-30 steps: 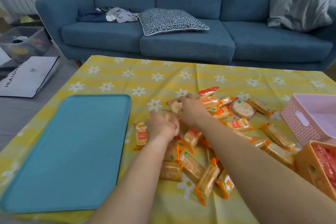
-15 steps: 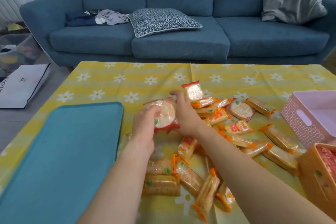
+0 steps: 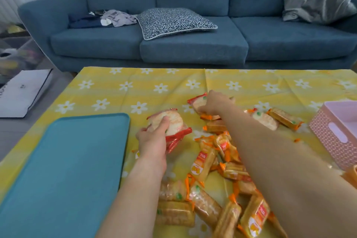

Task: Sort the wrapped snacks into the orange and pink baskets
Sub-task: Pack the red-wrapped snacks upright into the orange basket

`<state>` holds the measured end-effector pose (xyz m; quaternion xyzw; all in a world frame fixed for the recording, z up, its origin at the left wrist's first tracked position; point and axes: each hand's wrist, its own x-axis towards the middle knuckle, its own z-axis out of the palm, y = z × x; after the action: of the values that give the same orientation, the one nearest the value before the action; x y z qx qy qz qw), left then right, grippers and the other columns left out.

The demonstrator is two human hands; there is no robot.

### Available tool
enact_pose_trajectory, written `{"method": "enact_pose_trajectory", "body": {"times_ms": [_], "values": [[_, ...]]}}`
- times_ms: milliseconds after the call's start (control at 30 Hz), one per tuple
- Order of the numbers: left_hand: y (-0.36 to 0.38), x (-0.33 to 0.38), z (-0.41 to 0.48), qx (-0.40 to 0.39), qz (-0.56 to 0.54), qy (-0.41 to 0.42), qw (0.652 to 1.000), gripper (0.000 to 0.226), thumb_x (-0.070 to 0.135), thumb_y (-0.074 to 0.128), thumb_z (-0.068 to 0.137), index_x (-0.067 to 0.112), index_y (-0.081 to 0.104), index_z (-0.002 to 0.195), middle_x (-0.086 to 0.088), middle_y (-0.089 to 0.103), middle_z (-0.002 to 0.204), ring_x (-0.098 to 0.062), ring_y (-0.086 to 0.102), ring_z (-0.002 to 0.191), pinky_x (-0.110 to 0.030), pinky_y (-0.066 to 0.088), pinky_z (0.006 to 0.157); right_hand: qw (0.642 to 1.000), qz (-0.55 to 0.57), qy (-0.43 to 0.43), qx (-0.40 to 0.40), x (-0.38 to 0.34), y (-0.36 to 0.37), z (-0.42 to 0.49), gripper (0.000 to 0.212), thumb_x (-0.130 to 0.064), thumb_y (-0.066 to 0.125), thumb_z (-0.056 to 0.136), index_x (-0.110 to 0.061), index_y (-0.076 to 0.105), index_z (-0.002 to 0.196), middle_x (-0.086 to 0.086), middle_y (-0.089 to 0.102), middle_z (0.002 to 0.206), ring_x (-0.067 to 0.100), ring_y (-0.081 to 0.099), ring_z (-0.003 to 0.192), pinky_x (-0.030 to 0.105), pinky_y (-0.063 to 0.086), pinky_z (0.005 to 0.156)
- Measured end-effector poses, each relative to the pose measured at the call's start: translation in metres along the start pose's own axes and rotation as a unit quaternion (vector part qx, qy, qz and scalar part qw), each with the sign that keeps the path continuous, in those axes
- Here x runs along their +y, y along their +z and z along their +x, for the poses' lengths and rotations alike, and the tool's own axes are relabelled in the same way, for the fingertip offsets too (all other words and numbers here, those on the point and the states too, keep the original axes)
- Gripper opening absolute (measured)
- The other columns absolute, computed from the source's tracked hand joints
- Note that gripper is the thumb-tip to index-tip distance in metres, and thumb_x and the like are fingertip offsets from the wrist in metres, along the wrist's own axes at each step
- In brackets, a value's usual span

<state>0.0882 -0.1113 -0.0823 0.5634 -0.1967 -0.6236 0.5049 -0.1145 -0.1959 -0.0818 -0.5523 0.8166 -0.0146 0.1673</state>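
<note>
My left hand (image 3: 153,141) is shut on a round rice cracker in a red-edged wrapper (image 3: 172,124), held just above the yellow daisy tablecloth (image 3: 160,87). My right hand (image 3: 214,102) reaches farther back and grips a second red-edged cracker packet (image 3: 197,102) at the pile's far edge. Several orange-wrapped snack bars (image 3: 204,162) lie scattered under and around my forearms. The pink basket (image 3: 336,131) stands at the right edge. Only a sliver of the orange basket (image 3: 350,175) shows beside my right forearm.
A large teal tray (image 3: 63,170) lies on the table's left half. A blue sofa (image 3: 193,44) with a patterned cushion (image 3: 173,22) runs along the far side. A white bag (image 3: 21,92) lies on the floor at the left.
My left hand has taken the round cracker and drawn it slightly left. My right hand let go of it and moved back and right onto another red-wrapped packet.
</note>
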Motion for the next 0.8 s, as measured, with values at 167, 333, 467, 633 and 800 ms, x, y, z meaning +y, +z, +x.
{"method": "enact_pose_trajectory", "body": {"times_ms": [167, 333, 467, 633, 800], "values": [[0.005, 0.005, -0.013, -0.100, -0.027, -0.021, 0.994, 0.031, 0.014, 0.076, 0.086, 0.005, 0.067, 0.114, -0.018, 0.076, 0.104, -0.035, 0.075, 0.094, -0.046, 0.059, 0.086, 0.988, 0.106, -0.099, 0.052, -0.009, -0.004, -0.009, 0.042, -0.023, 0.069, 0.087, -0.013, 0.060, 0.126, 0.005, 0.062, 0.123, 0.027, 0.061, 0.109, 0.040, 0.049, 0.094], [0.014, 0.010, -0.035, -0.203, 0.006, 0.037, 0.978, 0.031, 0.015, 0.069, 0.088, 0.007, 0.066, 0.118, -0.018, 0.075, 0.108, -0.031, 0.075, 0.092, -0.033, 0.061, 0.066, 0.869, 0.390, -0.270, -0.142, 0.013, -0.020, -0.077, 0.021, -0.003, 0.059, 0.097, -0.015, 0.072, 0.107, 0.004, 0.075, 0.093, 0.013, 0.069, 0.082, 0.026, 0.055, 0.071], [0.018, 0.006, -0.045, -0.217, 0.007, 0.032, 0.976, 0.040, 0.023, 0.071, 0.088, 0.012, 0.062, 0.125, -0.018, 0.074, 0.110, -0.040, 0.073, 0.098, -0.048, 0.061, 0.081, 0.880, 0.437, -0.157, -0.099, 0.063, -0.033, -0.072, 0.026, -0.007, 0.056, 0.098, -0.012, 0.070, 0.120, 0.012, 0.074, 0.116, 0.027, 0.067, 0.105, 0.036, 0.052, 0.092], [0.022, -0.001, -0.044, -0.185, -0.030, -0.004, 0.982, 0.048, 0.027, 0.075, 0.085, 0.021, 0.057, 0.129, -0.018, 0.073, 0.116, -0.041, 0.073, 0.097, -0.053, 0.059, 0.082, 0.992, -0.079, -0.091, -0.041, 0.125, -0.021, -0.034, 0.069, -0.011, 0.055, 0.084, -0.032, 0.043, 0.149, 0.003, 0.045, 0.153, 0.031, 0.045, 0.135, 0.049, 0.040, 0.111], [0.024, 0.000, -0.044, -0.185, -0.051, -0.052, 0.980, 0.042, 0.021, 0.072, 0.087, 0.010, 0.061, 0.125, -0.023, 0.072, 0.115, -0.040, 0.073, 0.097, -0.044, 0.062, 0.072, 0.981, 0.155, -0.094, 0.070, 0.117, -0.024, -0.025, 0.060, -0.015, 0.059, 0.093, -0.025, 0.044, 0.150, 0.005, 0.063, 0.132, 0.025, 0.063, 0.114, 0.039, 0.053, 0.095]]}}
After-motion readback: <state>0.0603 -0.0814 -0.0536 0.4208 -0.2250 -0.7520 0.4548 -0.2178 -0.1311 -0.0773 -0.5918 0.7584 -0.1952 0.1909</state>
